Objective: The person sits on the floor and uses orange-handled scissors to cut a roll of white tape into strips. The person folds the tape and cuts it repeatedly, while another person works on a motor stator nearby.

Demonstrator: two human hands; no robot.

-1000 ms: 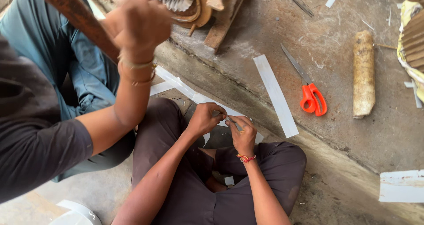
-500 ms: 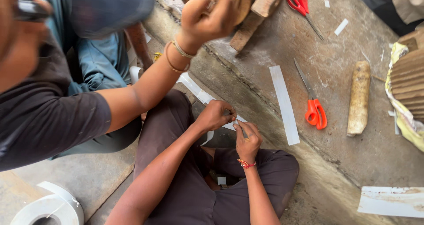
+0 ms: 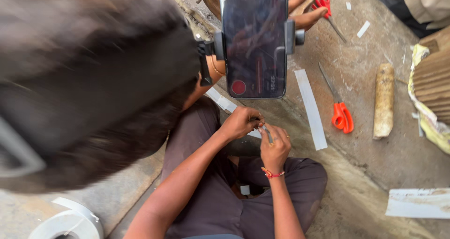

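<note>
Both hands (image 3: 260,133) on thin strip (image 3: 267,134)

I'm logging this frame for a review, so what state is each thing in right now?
left hand: closed, pinching a small item I cannot make out.
right hand: closed, meeting the left over the lap.
orange scissors: shut, flat on the concrete floor.
white strip: flat, unrolled.
tape roll: wound, on the floor.
phone: screen lit, clamped in a mount.
cylinder: on its side.
</note>
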